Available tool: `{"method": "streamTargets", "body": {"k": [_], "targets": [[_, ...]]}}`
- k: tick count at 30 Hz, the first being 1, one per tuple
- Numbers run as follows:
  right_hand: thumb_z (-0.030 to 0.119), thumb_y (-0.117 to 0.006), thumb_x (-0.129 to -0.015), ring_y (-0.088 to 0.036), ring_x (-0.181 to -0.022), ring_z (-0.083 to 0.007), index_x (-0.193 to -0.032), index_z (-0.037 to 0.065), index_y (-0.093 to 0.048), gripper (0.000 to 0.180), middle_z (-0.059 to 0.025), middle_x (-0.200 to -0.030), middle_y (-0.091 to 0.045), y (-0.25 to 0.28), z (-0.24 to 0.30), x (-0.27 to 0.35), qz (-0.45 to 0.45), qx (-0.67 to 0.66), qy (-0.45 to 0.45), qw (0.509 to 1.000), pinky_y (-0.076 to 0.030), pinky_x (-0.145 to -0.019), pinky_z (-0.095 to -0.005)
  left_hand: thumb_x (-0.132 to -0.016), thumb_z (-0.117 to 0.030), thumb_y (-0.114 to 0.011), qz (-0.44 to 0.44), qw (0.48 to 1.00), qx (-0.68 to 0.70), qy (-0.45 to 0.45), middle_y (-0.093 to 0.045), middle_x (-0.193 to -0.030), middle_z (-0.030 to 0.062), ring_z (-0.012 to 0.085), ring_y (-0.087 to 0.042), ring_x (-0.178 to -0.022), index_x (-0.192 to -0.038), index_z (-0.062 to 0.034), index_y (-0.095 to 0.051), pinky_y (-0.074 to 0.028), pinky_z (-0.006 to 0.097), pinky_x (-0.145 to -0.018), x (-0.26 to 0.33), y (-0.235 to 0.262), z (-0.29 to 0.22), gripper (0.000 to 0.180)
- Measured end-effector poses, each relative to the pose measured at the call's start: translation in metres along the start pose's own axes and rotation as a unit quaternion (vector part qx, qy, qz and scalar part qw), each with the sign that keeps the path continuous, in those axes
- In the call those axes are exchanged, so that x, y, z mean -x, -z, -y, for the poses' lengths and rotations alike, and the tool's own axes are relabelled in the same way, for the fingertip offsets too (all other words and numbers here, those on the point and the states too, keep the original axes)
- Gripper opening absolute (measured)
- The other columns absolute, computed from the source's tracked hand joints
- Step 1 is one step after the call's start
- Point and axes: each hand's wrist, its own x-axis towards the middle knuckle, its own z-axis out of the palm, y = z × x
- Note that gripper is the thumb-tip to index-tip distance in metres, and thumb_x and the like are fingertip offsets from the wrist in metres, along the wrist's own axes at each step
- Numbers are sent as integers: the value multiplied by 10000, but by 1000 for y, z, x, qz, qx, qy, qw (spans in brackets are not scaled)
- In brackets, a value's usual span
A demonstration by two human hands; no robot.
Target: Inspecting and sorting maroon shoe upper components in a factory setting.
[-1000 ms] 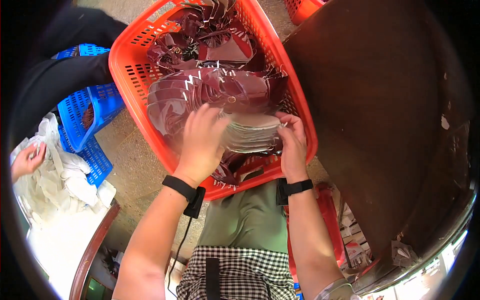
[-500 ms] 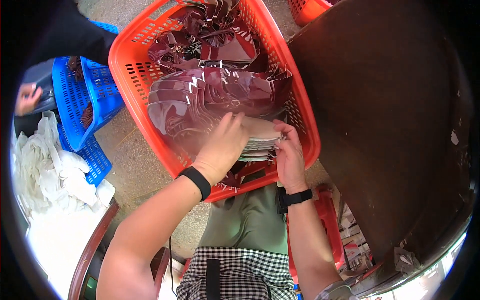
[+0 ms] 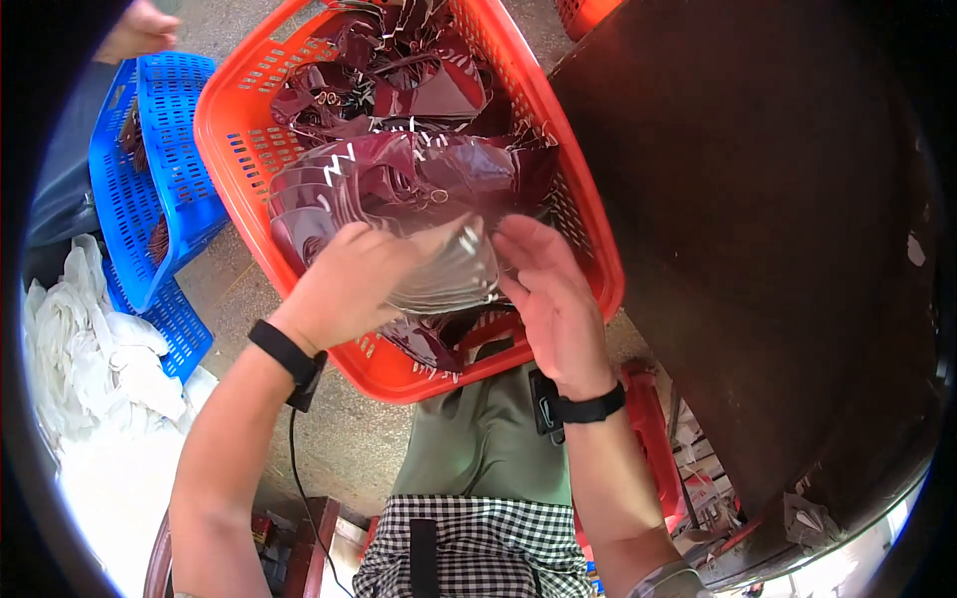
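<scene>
Over the near part of a red plastic basket (image 3: 224,149), my left hand (image 3: 354,271) grips the left end of a stack of thin, glossy cut pieces (image 3: 446,269). The stack is fanned, with its pale edges showing on the right; motion smears it a little. My right hand (image 3: 558,309) is beside those edges, fingers stretched and apart, palm turned toward the stack. Whether its fingertips touch the edges I cannot tell. More shiny maroon pieces (image 3: 454,164) with white edge marks lie overlapping in the basket beneath and beyond my hands.
A dark brown table (image 3: 748,199) fills the right side. Blue baskets (image 3: 184,130) stand at the left, near white cloth or plastic film (image 3: 90,319). Another person's hand (image 3: 140,32) shows at the upper left. A red stool (image 3: 653,439) is beside my right forearm.
My left hand has moved left and down with the stack, which now tilts and fans. My right hand has come off the stack's corner and its fingers have spread. The other person's hand has moved up.
</scene>
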Motion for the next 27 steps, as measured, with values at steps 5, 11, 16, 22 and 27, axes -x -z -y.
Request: {"method": "streamTargets", "body": {"k": [5,11,16,22,27], "targets": [[-71,-509,-893,-553,-1252,-173,-1332,11,-555,449,-80,-1313,-585,6,-16,-18,-87,74,6,993,-495,-1039,-315,-583,-224,-900,-66,997,33,-16,-639,-991,144,331,-622,-1000,-1135,-26,-644,-496,433,-914,17,28,13,640],[6,-590,-955,-608,-1183,-167,-1306,24,-582,351,-68,-1245,-629,7,-34,2,-77,32,-74,994,-488,-1034,-312,-566,-179,-980,-99,949,189,232,-690,-1166,116,251,-658,-1098,-1248,5,-620,-503,357,-962,96,79,13,793],[99,-675,-977,-602,-1199,-168,-1407,16,-512,468,-85,-1245,-632,-6,-62,-11,-65,57,-114,990,-468,-1044,-325,-589,-173,-982,-198,886,308,284,-686,-1279,85,206,-638,-1167,-1358,-9,-585,-480,345,-1025,135,65,5,881],[20,-629,-866,-664,-915,-180,-1487,88,-438,653,-119,-1050,-680,-41,-59,-4,2,362,-61,930,-552,-759,-334,-608,-161,-971,-259,859,317,308,-685,-1270,97,191,-628,-1175,-1364,14,-576,-462,346,-1046,138,35,-1,870],[63,-641,-862,-636,-1006,-198,-1429,59,-485,589,-156,-1151,-623,-117,-54,35,62,354,40,932,-526,-876,-342,-649,-98,-928,-286,837,347,311,-684,-1256,98,189,-636,-1144,-1363,18,-566,-486,341,-1018,146,31,-20,809]]}}
